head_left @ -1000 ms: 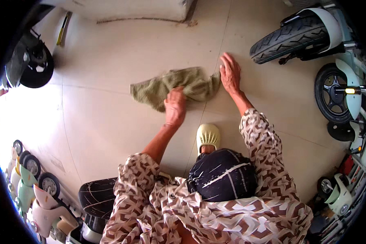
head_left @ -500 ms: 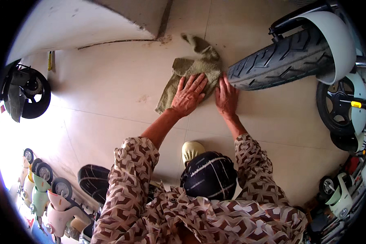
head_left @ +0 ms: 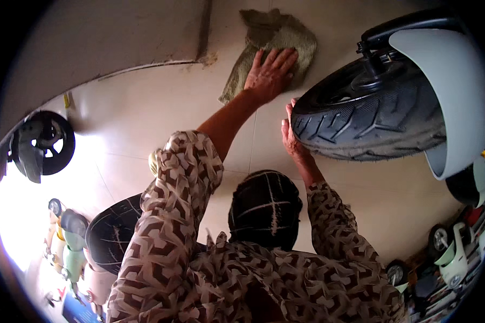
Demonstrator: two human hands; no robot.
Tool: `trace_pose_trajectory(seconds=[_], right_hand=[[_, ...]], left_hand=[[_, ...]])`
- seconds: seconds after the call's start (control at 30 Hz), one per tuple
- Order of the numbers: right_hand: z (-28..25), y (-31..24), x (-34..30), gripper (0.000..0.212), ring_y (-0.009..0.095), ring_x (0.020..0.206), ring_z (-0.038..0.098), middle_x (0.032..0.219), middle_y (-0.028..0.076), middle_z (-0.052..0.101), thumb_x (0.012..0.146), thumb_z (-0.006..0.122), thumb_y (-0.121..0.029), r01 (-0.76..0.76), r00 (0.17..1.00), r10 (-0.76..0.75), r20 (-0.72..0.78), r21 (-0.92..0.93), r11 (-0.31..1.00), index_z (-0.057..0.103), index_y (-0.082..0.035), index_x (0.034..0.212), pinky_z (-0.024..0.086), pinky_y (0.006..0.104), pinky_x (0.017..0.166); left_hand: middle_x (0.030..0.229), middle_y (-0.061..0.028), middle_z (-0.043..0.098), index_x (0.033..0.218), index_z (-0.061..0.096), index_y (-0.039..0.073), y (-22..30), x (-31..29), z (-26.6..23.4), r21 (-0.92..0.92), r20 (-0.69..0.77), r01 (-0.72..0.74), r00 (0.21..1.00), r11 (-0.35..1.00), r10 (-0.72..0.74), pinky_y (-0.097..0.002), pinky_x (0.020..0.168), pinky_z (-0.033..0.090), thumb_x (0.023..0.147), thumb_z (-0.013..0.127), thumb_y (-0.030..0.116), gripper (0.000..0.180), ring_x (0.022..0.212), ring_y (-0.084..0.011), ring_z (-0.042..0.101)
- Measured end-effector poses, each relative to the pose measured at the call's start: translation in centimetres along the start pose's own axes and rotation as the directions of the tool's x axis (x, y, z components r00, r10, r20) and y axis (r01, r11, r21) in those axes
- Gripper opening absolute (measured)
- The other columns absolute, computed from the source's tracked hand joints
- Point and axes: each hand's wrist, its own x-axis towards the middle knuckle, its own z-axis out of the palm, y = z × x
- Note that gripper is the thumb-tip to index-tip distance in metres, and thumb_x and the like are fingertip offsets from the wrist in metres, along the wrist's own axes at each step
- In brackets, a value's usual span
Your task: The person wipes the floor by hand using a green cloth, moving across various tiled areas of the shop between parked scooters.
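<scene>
Resting on the olive-green cloth (head_left: 292, 37), the left hand (head_left: 269, 78) lies palm down, its fingers loosely spread and uncurled, pinching nothing. The cloth is on the pale tiled floor (head_left: 269, 145) beneath those fingers, reaching out past their tips and back to their left. The right hand (head_left: 292, 142) is nearer the body and to their right, its own fingers partly hidden by the tyre (head_left: 372, 121); whether they grip or merely lean there cannot be told. Wiping well probably calls for even pressure through the whole palm, the cloth's rumpled far end smoothed flat, and overlapping strokes. The brown mark (head_left: 210, 58) left of the left fingers likely deserves a firmer rub.
</scene>
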Motion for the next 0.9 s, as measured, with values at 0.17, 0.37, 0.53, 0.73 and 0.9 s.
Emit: trace_pose_trajectory(seconds=[0.17,0.37,0.53,0.73,0.9], right_hand=[[-5.8,-3.2,0.2,0.047,0.034,0.13,0.039,0.141,0.017,0.041,0.09,0.054,-0.016,0.005,0.969,-0.027,0.244,0.092,0.996,0.046,0.001,0.133,0.028,0.0451,0.109],[-3.9,-5.5,-6.8,0.051,0.033,0.135,0.033,0.144,0.016,0.038,0.09,0.053,-0.02,-0.024,0.979,-0.036,0.2,0.288,0.957,0.043,0.001,0.135,0.024,0.0471,0.111],[-5.2,-7.5,-6.4,0.05,0.031,0.137,0.029,0.146,0.014,0.037,0.09,0.052,-0.019,-0.011,0.99,-0.03,0.137,0.29,0.957,0.043,-0.001,0.136,0.022,0.0478,0.112],[-9.1,-5.1,-1.4,0.047,0.031,0.137,0.03,0.145,0.013,0.039,0.09,0.052,-0.019,-0.344,0.934,0.244,0.261,0.477,0.809,0.046,-0.003,0.135,0.021,0.0468,0.112],[-6.9,-2.1,-0.1,0.051,0.026,0.138,0.029,0.146,0.012,0.037,0.091,0.049,-0.019,-0.485,0.875,0.324,0.36,0.657,0.578,0.039,-0.004,0.139,0.022,0.0446,0.112]], left_hand=[[0.152,-0.0054,0.025,0.149,0.021,0.017,-1.2,2.0,-1.3,0.094,0.1,0.099,0.989,0.991,-0.108,-0.054,0.11,0.018,0.098,0.038,0.041,0.059,0.138,-0.026,0.025],[0.154,-0.0138,0.019,0.147,0.021,0.007,-4.3,7.5,-3.0,0.056,0.091,0.18,0.979,0.982,-0.185,-0.052,0.114,0.007,0.1,0.028,0.04,0.058,0.142,-0.0324,0.015],[0.154,-0.0143,0.02,0.147,0.021,0.006,-6.4,8.4,-5.0,0.085,-0.019,0.154,0.988,0.984,-0.153,-0.052,0.114,0.007,0.101,0.026,0.04,0.058,0.141,-0.0332,0.017],[0.152,-0.0042,0.025,0.147,0.026,0.014,1.1,3.5,-1.2,0.357,-0.087,0.071,0.995,0.931,-0.043,-0.0533,0.111,0.017,0.097,0.04,0.042,0.059,0.14,-0.024,0.023],[0.156,-0.0035,0.014,0.15,0.019,0.014,6.3,-5.7,-5.3,0.235,0.262,0.118,0.948,0.965,-0.18,-0.0527,0.113,0.01,0.096,0.038,0.045,0.064,0.144,-0.0245,0.011]])
